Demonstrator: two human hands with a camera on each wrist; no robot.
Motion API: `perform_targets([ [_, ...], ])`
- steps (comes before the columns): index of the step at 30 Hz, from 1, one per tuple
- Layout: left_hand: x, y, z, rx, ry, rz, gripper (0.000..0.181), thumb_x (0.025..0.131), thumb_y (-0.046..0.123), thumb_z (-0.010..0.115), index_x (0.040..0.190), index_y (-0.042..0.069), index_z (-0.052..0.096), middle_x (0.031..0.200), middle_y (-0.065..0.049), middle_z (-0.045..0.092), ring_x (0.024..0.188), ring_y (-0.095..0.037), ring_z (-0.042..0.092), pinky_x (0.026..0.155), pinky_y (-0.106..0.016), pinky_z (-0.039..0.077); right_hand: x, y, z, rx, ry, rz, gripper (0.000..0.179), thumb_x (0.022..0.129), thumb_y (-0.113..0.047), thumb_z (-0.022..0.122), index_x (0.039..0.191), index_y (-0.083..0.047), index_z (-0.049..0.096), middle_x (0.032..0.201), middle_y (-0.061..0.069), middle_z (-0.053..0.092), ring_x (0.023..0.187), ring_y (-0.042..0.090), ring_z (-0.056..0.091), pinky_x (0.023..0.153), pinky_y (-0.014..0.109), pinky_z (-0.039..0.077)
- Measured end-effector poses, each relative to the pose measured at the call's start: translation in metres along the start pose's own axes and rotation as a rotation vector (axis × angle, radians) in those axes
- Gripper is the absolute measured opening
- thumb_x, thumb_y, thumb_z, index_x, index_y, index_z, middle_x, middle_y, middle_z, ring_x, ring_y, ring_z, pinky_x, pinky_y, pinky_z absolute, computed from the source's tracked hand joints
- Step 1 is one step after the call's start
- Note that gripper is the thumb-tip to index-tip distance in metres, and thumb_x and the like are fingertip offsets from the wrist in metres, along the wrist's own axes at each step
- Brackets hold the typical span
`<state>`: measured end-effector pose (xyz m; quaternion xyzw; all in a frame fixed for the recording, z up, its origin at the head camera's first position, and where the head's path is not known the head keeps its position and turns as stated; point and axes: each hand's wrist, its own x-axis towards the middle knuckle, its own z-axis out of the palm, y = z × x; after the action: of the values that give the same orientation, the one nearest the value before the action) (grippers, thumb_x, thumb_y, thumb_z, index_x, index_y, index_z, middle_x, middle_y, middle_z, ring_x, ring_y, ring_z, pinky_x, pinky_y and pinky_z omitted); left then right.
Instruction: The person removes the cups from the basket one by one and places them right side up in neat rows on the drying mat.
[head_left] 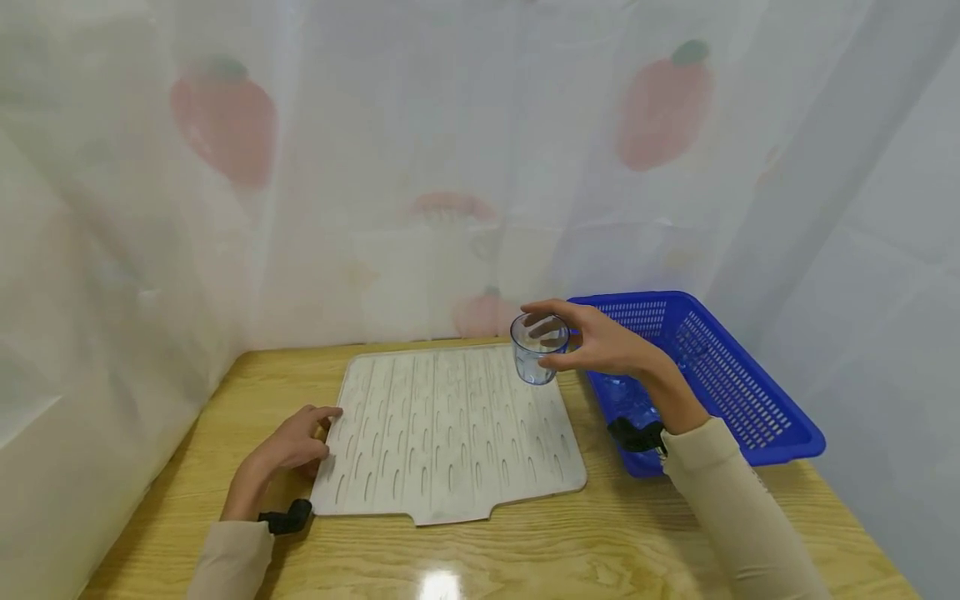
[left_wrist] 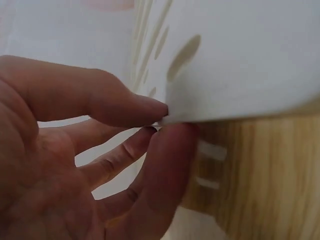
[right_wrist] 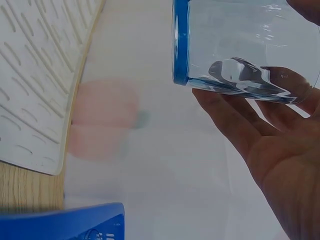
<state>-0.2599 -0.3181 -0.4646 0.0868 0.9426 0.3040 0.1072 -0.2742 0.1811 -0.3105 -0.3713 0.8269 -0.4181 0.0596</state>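
Note:
My right hand (head_left: pixel 600 337) holds a clear, blue-tinted glass (head_left: pixel 534 367) by its side, with the fingers behind it and the thumb in front. In the head view the glass is upright above the right back corner of a pale draining board (head_left: pixel 450 433). Rows of short raised ridges cover that board, and a spout-like lip juts from its front. At its left edge, my left hand (head_left: pixel 288 442) pinches the board between thumb and fingers; the left wrist view shows the fingertips (left_wrist: pixel 159 107) at the rim. Several other fingers of that hand curl beneath.
A blue plastic basket (head_left: pixel 757 375) with slotted walls stands on the right of the wooden table (head_left: pixel 570 550), holding clear blue glassware (head_left: pixel 626 400). My right forearm passes over its near side. A whitish curtain (head_left: pixel 375 167) with fruit prints hangs around the table.

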Motion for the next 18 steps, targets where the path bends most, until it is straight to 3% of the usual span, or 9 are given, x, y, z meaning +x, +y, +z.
perform_targets([
  [6, -0.002, 0.001, -0.001, 0.028, 0.0, 0.012, 0.079, 0.071, 0.002, 0.072, 0.146, -0.006, 0.05, 0.125, -0.028, 0.055, 0.097, -0.031, 0.052, 0.074, -0.035, 0.044, 0.006, -0.005, 0.006, 0.024, 0.011, 0.004, 0.075, 0.09, -0.013, 0.077, 0.156, -0.009, 0.042, 0.148, 0.019, 0.054, 0.132, 0.038, 0.059, 0.093, 0.039, 0.059],
  [13, -0.003, -0.003, 0.001, 0.037, -0.004, 0.055, 0.083, 0.069, 0.004, 0.073, 0.147, -0.008, 0.048, 0.123, -0.027, 0.053, 0.094, -0.029, 0.051, 0.074, -0.035, 0.043, 0.019, -0.011, 0.014, 0.021, 0.031, 0.014, 0.075, 0.09, -0.015, 0.076, 0.157, -0.012, 0.041, 0.149, 0.017, 0.053, 0.133, 0.035, 0.058, 0.102, 0.05, 0.054],
  [18, -0.004, -0.004, 0.002, 0.037, 0.005, 0.062, 0.084, 0.069, 0.005, 0.074, 0.148, -0.007, 0.047, 0.127, -0.026, 0.051, 0.098, -0.03, 0.05, 0.078, -0.037, 0.043, 0.031, -0.015, 0.025, 0.036, 0.045, 0.008, 0.076, 0.09, -0.015, 0.075, 0.157, -0.01, 0.041, 0.149, 0.018, 0.053, 0.133, 0.035, 0.057, 0.102, 0.051, 0.053],
])
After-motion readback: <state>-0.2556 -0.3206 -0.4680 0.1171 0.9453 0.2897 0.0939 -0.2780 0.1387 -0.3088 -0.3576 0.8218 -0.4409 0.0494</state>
